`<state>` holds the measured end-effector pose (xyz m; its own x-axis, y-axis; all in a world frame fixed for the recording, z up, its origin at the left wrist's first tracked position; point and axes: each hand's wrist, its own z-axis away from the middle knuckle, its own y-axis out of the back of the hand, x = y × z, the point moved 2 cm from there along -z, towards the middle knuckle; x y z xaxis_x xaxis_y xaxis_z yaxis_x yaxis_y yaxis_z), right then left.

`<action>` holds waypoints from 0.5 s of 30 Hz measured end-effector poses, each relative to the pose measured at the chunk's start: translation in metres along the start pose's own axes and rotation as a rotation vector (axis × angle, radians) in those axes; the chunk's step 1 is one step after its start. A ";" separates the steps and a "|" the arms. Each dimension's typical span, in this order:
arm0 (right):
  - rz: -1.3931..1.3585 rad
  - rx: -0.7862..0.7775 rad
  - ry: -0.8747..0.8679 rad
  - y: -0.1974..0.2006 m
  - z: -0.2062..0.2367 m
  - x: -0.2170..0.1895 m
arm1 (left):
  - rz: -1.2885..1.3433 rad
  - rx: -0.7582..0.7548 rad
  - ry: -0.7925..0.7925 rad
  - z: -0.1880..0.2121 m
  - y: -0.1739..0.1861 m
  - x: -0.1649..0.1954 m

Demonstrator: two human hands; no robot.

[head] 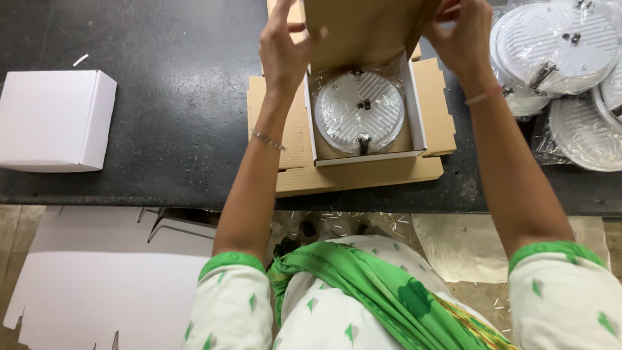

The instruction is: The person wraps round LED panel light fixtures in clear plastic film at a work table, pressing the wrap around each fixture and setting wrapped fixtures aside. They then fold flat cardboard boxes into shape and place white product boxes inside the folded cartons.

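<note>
A small white-walled cardboard box [419,116] stands open on a stack of flat brown cardboard blanks [363,174]. Inside it lies a round silver-white light fitting [358,111] in clear plastic wrap. The box's brown lid flap [363,29] stands up at the far side. My left hand [284,45] grips the flap's left edge and my right hand [459,32] grips its right edge, both above the box.
A closed white box [55,120] sits at the left on the dark worktop [175,97]. Several wrapped round fittings [560,48] are piled at the right. Flat white cardboard sheets [103,285] lie on the floor at lower left.
</note>
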<state>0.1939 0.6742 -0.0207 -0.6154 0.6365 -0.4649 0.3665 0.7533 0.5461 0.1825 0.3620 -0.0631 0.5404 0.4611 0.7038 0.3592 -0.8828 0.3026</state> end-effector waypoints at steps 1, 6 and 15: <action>-0.151 -0.058 -0.013 0.004 0.007 -0.007 | 0.155 -0.082 0.079 0.009 0.004 0.001; -0.702 -0.257 -0.471 0.032 0.062 -0.003 | 0.696 -0.380 0.265 0.060 0.039 0.011; -0.121 -0.721 -0.191 0.042 0.142 0.010 | -0.038 -0.752 0.161 0.132 0.063 0.017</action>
<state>0.3022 0.7355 -0.1011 -0.4669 0.6232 -0.6274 -0.2838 0.5664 0.7738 0.3143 0.3254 -0.1168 0.4000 0.5248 0.7514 -0.2693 -0.7164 0.6437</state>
